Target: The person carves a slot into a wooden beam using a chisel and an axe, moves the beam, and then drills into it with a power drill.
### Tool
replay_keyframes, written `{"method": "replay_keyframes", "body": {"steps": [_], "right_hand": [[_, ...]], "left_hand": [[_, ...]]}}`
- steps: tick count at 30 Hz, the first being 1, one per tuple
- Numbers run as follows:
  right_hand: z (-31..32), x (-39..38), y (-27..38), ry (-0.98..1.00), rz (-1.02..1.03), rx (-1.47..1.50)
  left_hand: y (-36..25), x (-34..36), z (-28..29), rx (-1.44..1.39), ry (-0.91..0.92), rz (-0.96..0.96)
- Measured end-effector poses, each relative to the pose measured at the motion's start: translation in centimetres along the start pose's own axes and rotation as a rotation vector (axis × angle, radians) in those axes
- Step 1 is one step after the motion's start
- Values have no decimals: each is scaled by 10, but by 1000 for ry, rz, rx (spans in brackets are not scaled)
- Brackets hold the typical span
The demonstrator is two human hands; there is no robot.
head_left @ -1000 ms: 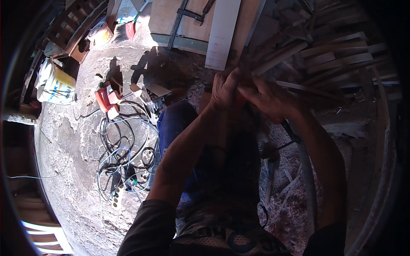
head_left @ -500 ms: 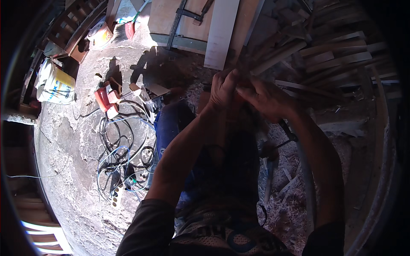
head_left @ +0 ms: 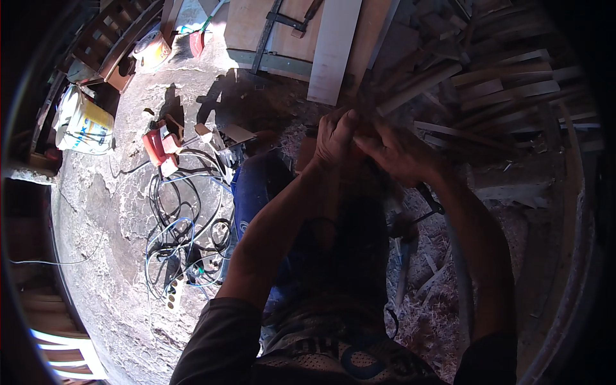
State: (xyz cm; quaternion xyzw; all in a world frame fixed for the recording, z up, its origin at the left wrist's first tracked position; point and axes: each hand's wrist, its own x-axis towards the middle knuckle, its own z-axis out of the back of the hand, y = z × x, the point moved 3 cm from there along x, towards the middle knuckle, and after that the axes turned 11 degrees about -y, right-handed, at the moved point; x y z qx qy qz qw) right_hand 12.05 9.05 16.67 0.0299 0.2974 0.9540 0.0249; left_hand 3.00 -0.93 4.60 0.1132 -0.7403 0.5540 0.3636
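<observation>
Both my hands meet above my knees, in deep shadow. My left hand (head_left: 335,138) is closed in a fist, its thumb side uppermost. Close against it on the right, my right hand (head_left: 401,154) is curled, with its fingers toward the left one. A dull orange-red patch shows between them, but what they grip is too dark to make out. Under the hands, a brownish wooden piece (head_left: 326,215) lies between my thighs. A black bar with a crank-like bend (head_left: 431,204) sticks out beside my right forearm.
Tangled cables (head_left: 183,224) and a power strip (head_left: 172,294) lie left, near a red tool (head_left: 155,147). Buckets (head_left: 86,125) stand farther left. Ahead are boards (head_left: 333,51) and a bar clamp (head_left: 277,25); wood offcuts (head_left: 500,83) pile up right, above shavings (head_left: 427,314).
My hands stay together and have shifted only slightly, a little toward my body. Nothing is visibly taken up or let go.
</observation>
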Motion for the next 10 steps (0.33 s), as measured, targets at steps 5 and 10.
{"method": "replay_keyframes", "body": {"steps": [5,10], "right_hand": [[-4,-3,-6,11,-22,54],[-9,1,-16,201,-295,56]], "left_hand": [[4,-3,-3,167,12,-401],[7,-9,-4,172,-14,-422]]}}
